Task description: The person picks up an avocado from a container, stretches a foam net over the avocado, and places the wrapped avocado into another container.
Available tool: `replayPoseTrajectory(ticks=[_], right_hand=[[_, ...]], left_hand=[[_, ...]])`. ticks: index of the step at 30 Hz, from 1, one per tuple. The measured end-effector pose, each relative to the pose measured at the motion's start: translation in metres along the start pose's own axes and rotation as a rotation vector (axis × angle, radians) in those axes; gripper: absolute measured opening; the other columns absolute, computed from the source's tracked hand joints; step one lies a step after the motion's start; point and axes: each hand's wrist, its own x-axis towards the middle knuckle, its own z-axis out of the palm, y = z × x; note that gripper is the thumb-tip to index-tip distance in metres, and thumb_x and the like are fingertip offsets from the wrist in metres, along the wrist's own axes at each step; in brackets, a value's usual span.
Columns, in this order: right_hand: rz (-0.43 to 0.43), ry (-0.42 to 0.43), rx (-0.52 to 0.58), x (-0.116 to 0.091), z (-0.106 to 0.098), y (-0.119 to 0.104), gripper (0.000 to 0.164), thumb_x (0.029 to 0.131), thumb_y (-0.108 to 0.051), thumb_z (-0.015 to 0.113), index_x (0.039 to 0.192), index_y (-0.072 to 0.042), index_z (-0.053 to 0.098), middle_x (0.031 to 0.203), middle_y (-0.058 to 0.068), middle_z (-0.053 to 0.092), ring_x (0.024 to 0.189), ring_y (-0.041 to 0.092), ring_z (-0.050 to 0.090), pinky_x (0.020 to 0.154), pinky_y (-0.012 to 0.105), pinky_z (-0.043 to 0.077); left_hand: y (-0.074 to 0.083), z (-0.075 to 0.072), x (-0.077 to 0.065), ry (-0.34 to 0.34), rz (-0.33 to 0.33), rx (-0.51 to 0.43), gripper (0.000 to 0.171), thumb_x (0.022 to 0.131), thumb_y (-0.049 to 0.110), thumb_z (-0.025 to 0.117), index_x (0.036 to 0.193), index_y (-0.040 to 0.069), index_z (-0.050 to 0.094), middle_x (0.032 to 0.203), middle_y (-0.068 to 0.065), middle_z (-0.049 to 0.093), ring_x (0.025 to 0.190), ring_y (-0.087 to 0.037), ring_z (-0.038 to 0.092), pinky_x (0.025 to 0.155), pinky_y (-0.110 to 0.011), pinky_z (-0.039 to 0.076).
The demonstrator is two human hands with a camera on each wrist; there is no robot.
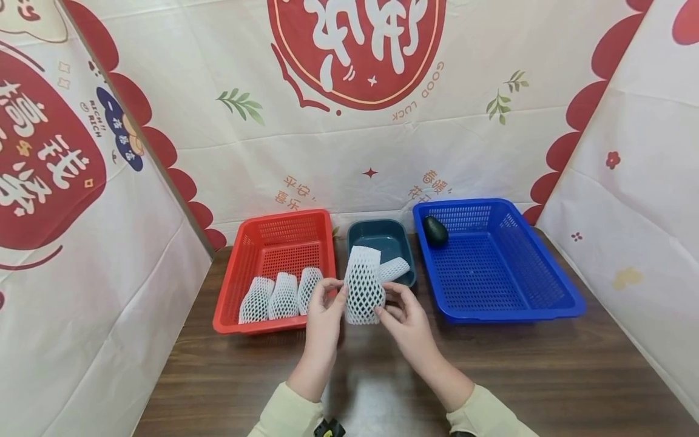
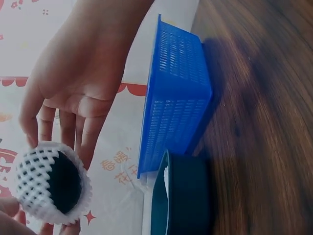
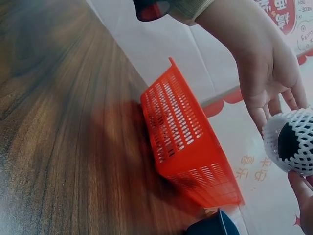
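Observation:
Both hands hold a white foam net sleeve (image 1: 363, 285) in front of me, above the near side of the small teal basin. A dark avocado (image 2: 66, 183) shows through the sleeve's open end in the left wrist view. My left hand (image 1: 324, 312) grips the sleeve's left side with thumb and fingers. On the right side, the thumb and fingers of my right hand (image 1: 406, 318) pinch the sleeve lower down. Behind it, another foam net sleeve (image 1: 394, 268) leans in the teal basin (image 1: 409, 243).
At left stands a red basket (image 1: 221, 303) with three foam-netted pieces (image 1: 283, 297) along its near side. A blue basket (image 1: 546, 267) on the right contains one bare dark avocado (image 1: 435, 231) in its far left corner. Printed cloth walls (image 1: 349, 145) surround the wooden table (image 1: 491, 358).

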Motion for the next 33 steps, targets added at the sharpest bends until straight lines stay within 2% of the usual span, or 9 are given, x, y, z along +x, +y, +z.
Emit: replayPoseTrajectory(ticks=[5,8,12,16,21,24,26,29,33], right_hand=[[-0.073,0.003,-0.079,-0.001,0.009,-0.015,0.041,0.077,0.0,0.067,0.114,0.001,0.049,0.113,0.013,0.047,0.099,0.028,0.051,0.081,0.034,0.047],[-0.125,-0.012,-0.107,-0.001,0.015,-0.021,0.04,0.075,0.001,0.069,0.111,0.002,0.051,0.111,0.015,0.046,0.095,0.028,0.05,0.079,0.034,0.048],[-0.198,-0.057,-0.112,-0.002,0.021,-0.024,0.04,0.075,0.003,0.069,0.111,0.004,0.053,0.11,0.018,0.044,0.092,0.031,0.049,0.076,0.038,0.049],[-0.235,-0.092,-0.104,-0.002,0.023,-0.028,0.035,0.077,0.008,0.063,0.111,0.005,0.054,0.112,0.018,0.044,0.092,0.034,0.047,0.075,0.041,0.048],[-0.299,-0.198,-0.081,-0.002,0.027,-0.037,0.034,0.079,0.015,0.056,0.112,0.01,0.051,0.114,0.024,0.045,0.095,0.038,0.049,0.078,0.045,0.047],[-0.348,-0.284,-0.097,-0.003,0.03,-0.041,0.035,0.079,0.016,0.054,0.113,0.011,0.049,0.115,0.026,0.047,0.098,0.037,0.05,0.079,0.046,0.046],[-0.371,-0.313,-0.124,-0.002,0.032,-0.039,0.036,0.079,0.016,0.054,0.114,0.01,0.049,0.115,0.025,0.048,0.098,0.034,0.052,0.079,0.045,0.047],[-0.356,-0.288,-0.182,0.003,0.035,-0.026,0.035,0.081,0.011,0.056,0.115,0.002,0.052,0.114,0.018,0.052,0.095,0.028,0.055,0.078,0.04,0.048],[-0.234,-0.241,-0.347,0.014,0.039,0.007,0.028,0.085,-0.003,0.058,0.11,-0.015,0.058,0.109,0.0,0.056,0.096,0.015,0.054,0.081,0.032,0.046]], left_hand=[[-0.001,-0.009,0.002,0.021,0.02,0.014,0.021,0.088,0.012,0.057,0.108,0.007,0.054,0.108,-0.005,0.057,0.105,-0.018,0.051,0.092,-0.037,0.04],[-0.007,-0.018,0.005,0.027,0.031,0.001,0.019,0.088,0.011,0.057,0.107,0.007,0.056,0.11,-0.006,0.056,0.101,-0.02,0.056,0.086,-0.034,0.044],[-0.015,-0.031,0.008,0.018,0.013,0.03,0.02,0.09,0.022,0.055,0.107,0.014,0.059,0.111,-0.005,0.053,0.098,-0.02,0.056,0.079,-0.033,0.048],[-0.018,-0.038,0.01,-0.029,-0.046,0.044,0.038,0.084,0.037,0.06,0.117,0.019,0.053,0.116,-0.004,0.051,0.101,-0.021,0.053,0.08,-0.035,0.048],[-0.02,-0.045,0.015,-0.091,-0.113,0.029,0.063,0.078,0.032,0.069,0.131,0.014,0.039,0.125,-0.013,0.044,0.105,-0.026,0.05,0.085,-0.04,0.045],[-0.022,-0.051,0.018,-0.113,-0.14,0.1,0.077,0.075,0.031,0.072,0.136,0.013,0.029,0.129,-0.013,0.04,0.11,-0.026,0.045,0.089,-0.04,0.041],[-0.023,-0.056,0.02,-0.11,-0.153,0.177,0.084,0.071,0.033,0.075,0.137,0.013,0.027,0.129,-0.011,0.04,0.111,-0.025,0.043,0.09,-0.04,0.04],[-0.022,-0.065,0.025,-0.083,-0.168,0.261,0.087,0.068,0.037,0.076,0.136,0.014,0.027,0.126,-0.009,0.042,0.11,-0.024,0.042,0.09,-0.041,0.041],[-0.02,-0.081,0.036,-0.041,-0.19,0.304,0.087,0.068,0.038,0.076,0.136,0.015,0.027,0.124,-0.008,0.042,0.109,-0.023,0.042,0.09,-0.041,0.04]])
